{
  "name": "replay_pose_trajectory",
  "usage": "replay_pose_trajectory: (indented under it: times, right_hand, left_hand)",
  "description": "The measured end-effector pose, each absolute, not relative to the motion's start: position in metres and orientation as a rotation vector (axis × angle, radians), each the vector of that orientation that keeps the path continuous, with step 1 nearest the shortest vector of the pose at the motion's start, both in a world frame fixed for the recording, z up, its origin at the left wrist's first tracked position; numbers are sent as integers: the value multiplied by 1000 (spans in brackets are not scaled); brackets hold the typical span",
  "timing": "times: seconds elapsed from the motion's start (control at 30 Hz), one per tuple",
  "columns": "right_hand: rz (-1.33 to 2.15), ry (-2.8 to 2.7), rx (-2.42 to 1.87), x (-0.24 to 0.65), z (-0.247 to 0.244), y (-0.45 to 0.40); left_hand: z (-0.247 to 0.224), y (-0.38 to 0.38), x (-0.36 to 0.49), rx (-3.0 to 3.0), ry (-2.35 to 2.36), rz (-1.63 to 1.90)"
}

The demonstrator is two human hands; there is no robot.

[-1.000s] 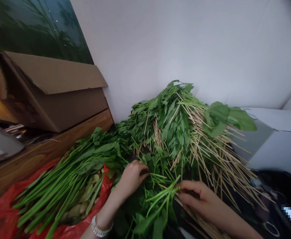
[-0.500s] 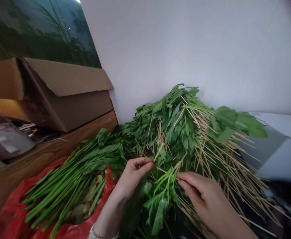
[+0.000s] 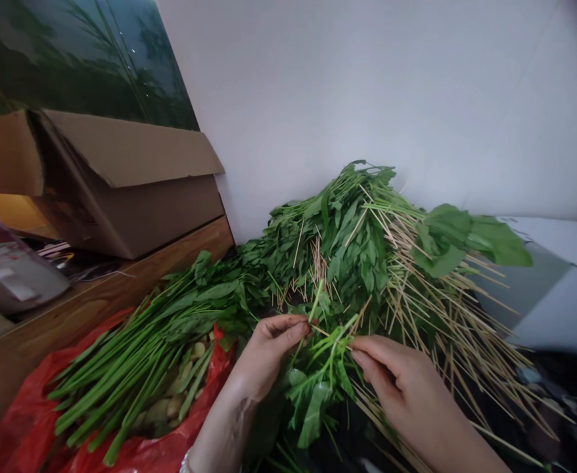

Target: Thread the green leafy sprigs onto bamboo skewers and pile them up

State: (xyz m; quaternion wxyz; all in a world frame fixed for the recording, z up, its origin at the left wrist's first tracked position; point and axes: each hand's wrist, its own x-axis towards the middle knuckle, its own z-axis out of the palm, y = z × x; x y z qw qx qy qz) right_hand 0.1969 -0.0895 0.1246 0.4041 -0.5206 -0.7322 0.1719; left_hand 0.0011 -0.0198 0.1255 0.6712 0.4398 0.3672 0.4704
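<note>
My right hand (image 3: 407, 384) pinches a thin wooden skewer (image 3: 321, 330) between thumb and forefinger, and leafy greens (image 3: 318, 387) hang from it just left of the fingertips. The skewer's far end points left, to the fingers of my left hand (image 3: 269, 351). A pale green vegetable stem (image 3: 317, 301) stands up from that hand's closed thumb and forefinger, right at the skewer's tip. Whether the tip has pierced the stem I cannot tell. Behind both hands lies a big heap of skewered greens (image 3: 352, 243), with many bare stick ends (image 3: 446, 315) fanning out to the right.
At the left, long-stemmed greens (image 3: 125, 368) lie over a red plastic bag (image 3: 27, 401) that also holds pale, chopped-looking pieces (image 3: 173, 404). A cardboard box (image 3: 135, 203) rests on a wooden ledge (image 3: 190, 259). The white wall (image 3: 367, 85) rises behind; a pale box (image 3: 554, 282) is at right.
My left hand has shifted slightly right, bringing the stem against the skewer's tip. My right hand has stayed nearly in place with the skewer and its greens.
</note>
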Motion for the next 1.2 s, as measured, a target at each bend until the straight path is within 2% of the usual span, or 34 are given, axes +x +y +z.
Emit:
replay_pose_trajectory:
  times: [0.83,1.2]
  right_hand:
    - [471,-1834,-1371,192,117,-93]
    - [562,-1823,-1306,190,119,-89]
  left_hand:
    - [121,-21,0,1176,920,1170]
    - [118,-17,-4,1123,854,1112]
